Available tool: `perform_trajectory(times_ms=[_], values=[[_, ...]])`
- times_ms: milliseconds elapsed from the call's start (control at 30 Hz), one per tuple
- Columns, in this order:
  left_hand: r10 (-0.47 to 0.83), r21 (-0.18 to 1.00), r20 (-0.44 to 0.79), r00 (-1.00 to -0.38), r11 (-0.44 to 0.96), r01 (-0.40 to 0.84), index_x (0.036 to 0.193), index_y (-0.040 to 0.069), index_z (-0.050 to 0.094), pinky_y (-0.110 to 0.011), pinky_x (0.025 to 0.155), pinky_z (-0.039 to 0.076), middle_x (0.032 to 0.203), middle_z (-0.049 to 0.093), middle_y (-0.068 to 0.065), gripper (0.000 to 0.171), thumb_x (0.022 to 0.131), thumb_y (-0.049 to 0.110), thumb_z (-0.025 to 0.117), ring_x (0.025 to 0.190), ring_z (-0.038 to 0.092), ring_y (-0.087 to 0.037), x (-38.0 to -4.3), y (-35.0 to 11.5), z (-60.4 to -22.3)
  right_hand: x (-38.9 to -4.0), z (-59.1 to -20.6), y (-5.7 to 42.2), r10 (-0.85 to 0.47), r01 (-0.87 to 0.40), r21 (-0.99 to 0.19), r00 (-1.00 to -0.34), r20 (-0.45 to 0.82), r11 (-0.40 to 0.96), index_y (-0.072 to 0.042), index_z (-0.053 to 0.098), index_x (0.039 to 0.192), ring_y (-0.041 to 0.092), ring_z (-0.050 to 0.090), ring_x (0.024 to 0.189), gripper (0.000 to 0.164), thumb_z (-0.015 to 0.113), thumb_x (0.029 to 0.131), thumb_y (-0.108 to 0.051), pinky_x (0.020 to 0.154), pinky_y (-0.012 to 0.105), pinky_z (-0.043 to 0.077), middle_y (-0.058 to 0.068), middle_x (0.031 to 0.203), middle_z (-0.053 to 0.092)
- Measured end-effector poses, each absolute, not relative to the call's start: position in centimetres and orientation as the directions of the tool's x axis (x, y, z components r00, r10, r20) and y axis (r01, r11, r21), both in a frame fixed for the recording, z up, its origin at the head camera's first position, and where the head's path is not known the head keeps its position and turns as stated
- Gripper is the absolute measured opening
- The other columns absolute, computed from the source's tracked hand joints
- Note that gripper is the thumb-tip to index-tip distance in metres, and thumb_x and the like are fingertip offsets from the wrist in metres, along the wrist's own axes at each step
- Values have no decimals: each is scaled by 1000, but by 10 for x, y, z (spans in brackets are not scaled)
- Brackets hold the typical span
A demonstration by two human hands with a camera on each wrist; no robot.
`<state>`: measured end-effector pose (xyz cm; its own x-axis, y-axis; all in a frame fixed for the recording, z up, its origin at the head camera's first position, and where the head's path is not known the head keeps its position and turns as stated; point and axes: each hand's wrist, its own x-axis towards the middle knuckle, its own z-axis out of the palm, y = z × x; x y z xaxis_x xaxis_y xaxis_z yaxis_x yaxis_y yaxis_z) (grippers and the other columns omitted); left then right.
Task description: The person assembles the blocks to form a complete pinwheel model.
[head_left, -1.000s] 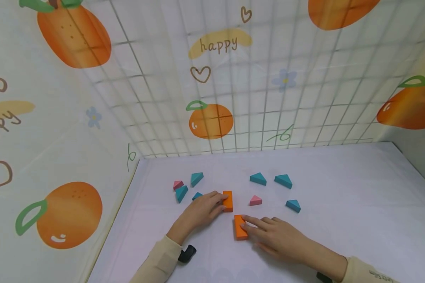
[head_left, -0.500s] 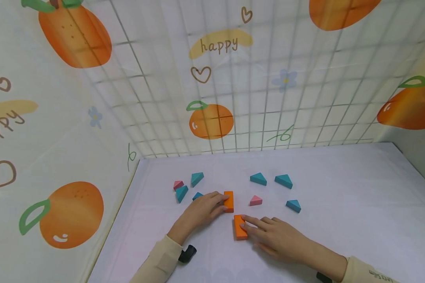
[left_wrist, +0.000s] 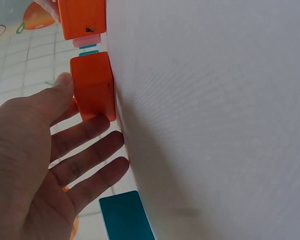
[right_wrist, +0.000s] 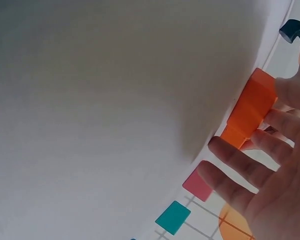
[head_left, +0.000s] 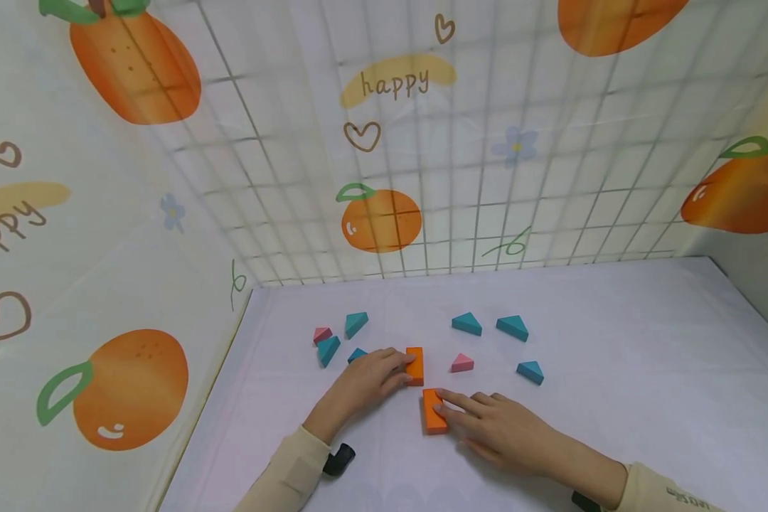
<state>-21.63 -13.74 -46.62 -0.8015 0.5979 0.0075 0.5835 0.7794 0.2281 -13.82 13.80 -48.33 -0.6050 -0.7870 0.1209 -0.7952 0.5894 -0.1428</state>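
Two orange rectangular blocks lie on the table. My left hand touches the farther orange block, its index finger over the top and its thumb near the close left corner. In the left wrist view the thumb rests on that block's edge, with the other fingers extended below it. The nearer orange block lies slightly to the right, towards me. My right hand has two straight fingertips on that block's right side. The right wrist view shows its other fingers spread loosely beside the orange block.
Beyond the hands lie a pink triangle, teal triangles and a blue triangle. At left are another pink triangle, more teal ones and a blue one partly hidden by my left hand. A patterned curtain stands behind.
My left hand has slid the farther orange block slightly to the right and towards me. The right hand and the nearer block have hardly moved.
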Motion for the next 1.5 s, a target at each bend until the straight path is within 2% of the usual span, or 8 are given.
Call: perform_trajectory(times_ms=[400,667,800,1000,1233,1400,1500], values=[[622,204,36,-782,762,615,131,20,62,-28,88,55,112,66,4,40,97,40,60,97,62,-12,-217,-137,-470,-138,-484,136,-796,-803,-136,-594,116,580,-25,33,154,16,59,105,67,62,95,-38,84,33,56,-1,157,37],[622,214,41,-782,759,615,133,21,60,-28,88,55,114,66,4,40,97,39,59,97,63,-11,-216,-138,-468,-139,-485,139,-823,-835,-101,-549,145,540,-26,36,152,14,60,105,63,62,95,-36,88,34,55,-2,157,37],[626,215,51,-779,754,620,132,20,60,-28,88,55,115,66,4,39,97,37,60,97,63,-12,-217,-138,-467,-139,-482,136,-833,-846,-83,-533,148,526,-24,37,152,13,57,104,64,63,94,-35,85,32,55,-1,157,37],[622,209,54,-781,758,618,133,22,60,-31,89,56,118,66,3,38,98,37,59,100,64,-14,-216,-137,-466,-140,-477,130,-827,-834,-95,-551,112,543,-25,38,151,14,55,103,62,62,95,-35,81,30,54,-2,158,35],[629,190,41,-777,758,624,134,23,59,-30,89,56,118,65,3,40,98,38,58,101,63,-13,-218,-138,-468,-141,-477,129,-821,-822,-103,-567,67,560,-27,34,153,13,54,104,68,65,93,-36,81,28,53,-3,160,32],[638,166,65,-767,751,639,135,23,58,-29,93,55,123,63,3,41,97,40,59,107,62,-13,-211,-139,-466,-141,-481,133,-805,-802,-116,-592,23,586,-30,25,156,16,57,113,74,64,94,-38,89,34,54,-3,162,27],[667,145,97,-739,725,674,132,25,61,-32,98,53,128,62,2,39,96,40,60,115,61,-15,-202,-138,-462,-141,-482,138,-792,-790,-118,-609,42,602,-29,26,156,18,58,117,74,65,93,-38,92,39,55,-2,161,28]])
